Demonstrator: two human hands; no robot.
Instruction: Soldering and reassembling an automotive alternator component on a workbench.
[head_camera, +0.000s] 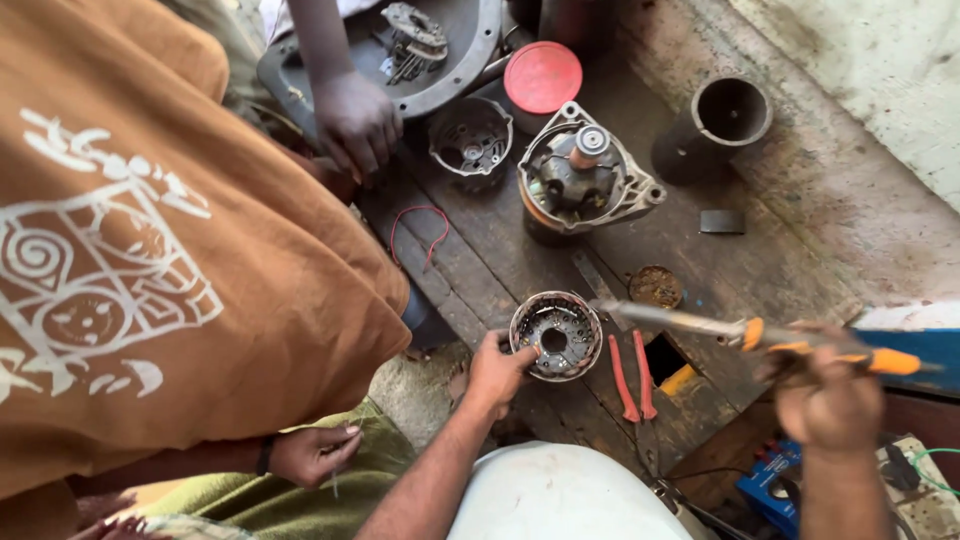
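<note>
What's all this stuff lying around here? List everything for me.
round metal housing: 1, grey, bench front, gripped by the left hand
pliers: 1, orange-handled, tips at the housing, held in the right hand
red-handled tool: 1, lying beside the housing
motor assembly: 1, grey, bench centre
small end cap: 1, grey, left of the motor assembly
red lid: 1, bench rear
dark tube: 1, right rear
round pan: 1, grey, rear, holding a metal part
red wire: 1, loose on the planks
wooden bench: 1, worn
co-worker's hand: 1, by the pan
left hand: 1
right hand: 1
</note>
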